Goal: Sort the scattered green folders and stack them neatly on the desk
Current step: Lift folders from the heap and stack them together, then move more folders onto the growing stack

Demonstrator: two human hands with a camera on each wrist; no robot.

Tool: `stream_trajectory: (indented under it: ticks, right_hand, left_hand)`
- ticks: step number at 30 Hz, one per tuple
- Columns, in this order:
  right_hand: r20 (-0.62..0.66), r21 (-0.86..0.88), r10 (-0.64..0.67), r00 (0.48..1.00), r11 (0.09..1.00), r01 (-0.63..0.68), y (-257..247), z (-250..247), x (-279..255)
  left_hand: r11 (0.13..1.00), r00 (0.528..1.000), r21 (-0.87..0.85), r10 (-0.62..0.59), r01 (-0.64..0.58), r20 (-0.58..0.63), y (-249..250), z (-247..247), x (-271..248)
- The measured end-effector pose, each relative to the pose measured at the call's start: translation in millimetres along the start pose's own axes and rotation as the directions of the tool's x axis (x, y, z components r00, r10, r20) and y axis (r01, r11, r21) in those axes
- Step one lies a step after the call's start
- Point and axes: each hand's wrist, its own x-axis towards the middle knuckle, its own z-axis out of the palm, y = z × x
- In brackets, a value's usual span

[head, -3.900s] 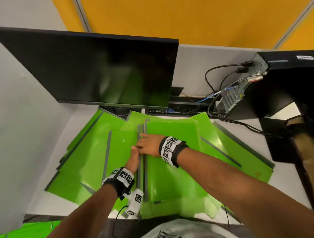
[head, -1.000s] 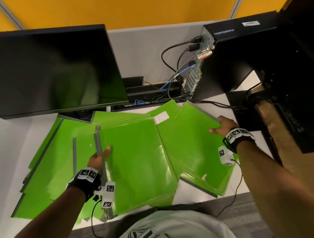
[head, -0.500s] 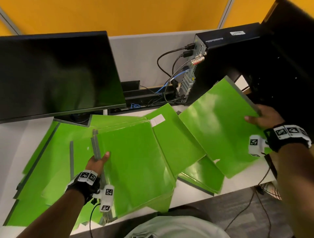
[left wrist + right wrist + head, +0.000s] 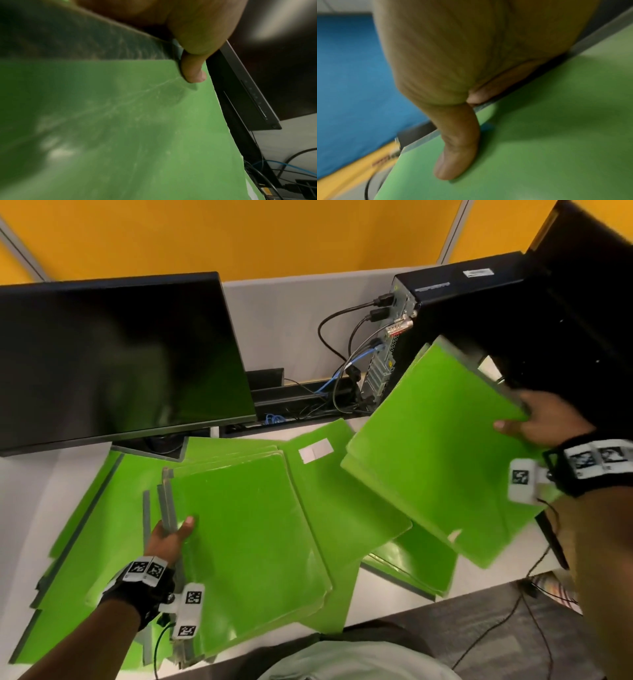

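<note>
Several green folders lie fanned over the white desk [image 4: 20, 484]. My left hand [image 4: 171, 537] grips the grey spines of a small stack of folders [image 4: 246, 546] at centre; its thumb [image 4: 193, 70] lies on the top cover [image 4: 120, 128]. My right hand [image 4: 544, 422] holds another green folder [image 4: 435, 460] by its grey spine edge, lifted and tilted above the desk's right side, thumb [image 4: 453, 159] on the cover [image 4: 547, 135]. More folders lie beneath, one with a white label [image 4: 315, 450], others at the left [image 4: 89, 529] and right front [image 4: 418, 570].
A black monitor [image 4: 116, 357] stands at the back left, its base on the folders. A black computer tower [image 4: 507, 337] with cables [image 4: 346, 364] stands at the back right, close behind the lifted folder. The desk's front edge runs just before my body.
My right hand has picked the right-hand folder off the desk and raised it, tilted, toward the tower. My left hand has stayed on the centre stack's spines.
</note>
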Motion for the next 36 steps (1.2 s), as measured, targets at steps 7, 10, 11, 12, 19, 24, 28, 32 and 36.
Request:
stream_trajectory:
  ticks: [7,10,11,12,19,24,28,32,36]
  right_hand:
    - [0.274,-0.171,0.168,0.947,0.977,-0.124,27.0,154.7,31.6]
    - [0.233,-0.208,0.112,0.966,0.976,-0.063,12.8,189.6,31.2]
    - [0.225,-0.205,0.094,0.970,0.978,-0.048,6.8,196.7,30.0]
    - [0.213,-0.203,0.086,0.973,0.978,-0.042,3.2,202.3,29.8]
    - [0.158,-0.306,0.100,0.982,0.951,-0.048,-1.4,207.0,18.0]
    - [0.203,-0.351,0.124,0.971,0.935,-0.046,6.1,202.7,14.0]
    - [0.180,-0.356,0.150,0.972,0.931,-0.078,-2.2,207.6,9.3]
    - [0.164,-0.381,0.172,0.971,0.919,-0.098,-7.4,212.1,4.6]
    - [0.187,-0.404,0.161,0.969,0.912,-0.073,-0.7,209.3,3.2]
  left_hand:
    - [0.996,0.998,0.070,-0.060,0.058,0.026,-3.4,-0.2,1.8]
    - [0.994,0.997,0.089,-0.070,0.068,0.028,-3.9,-2.2,7.7]
    - [0.993,0.997,0.092,-0.079,0.076,0.027,-4.5,-2.2,9.8]
    - [0.992,0.996,0.095,-0.083,0.080,0.027,-5.5,-2.3,11.2]
    - [0.989,0.993,0.105,-0.111,0.107,0.029,-7.8,-0.7,16.3]
    - [0.986,0.995,0.139,-0.101,0.096,0.023,-7.3,0.7,15.1]
    - [0.981,0.995,0.169,-0.100,0.094,0.026,-9.9,0.2,17.7]
    - [0.980,0.995,0.176,-0.098,0.094,0.013,-12.5,0.2,19.3]
    - [0.975,0.995,0.199,-0.098,0.095,0.004,-11.1,2.2,18.7]
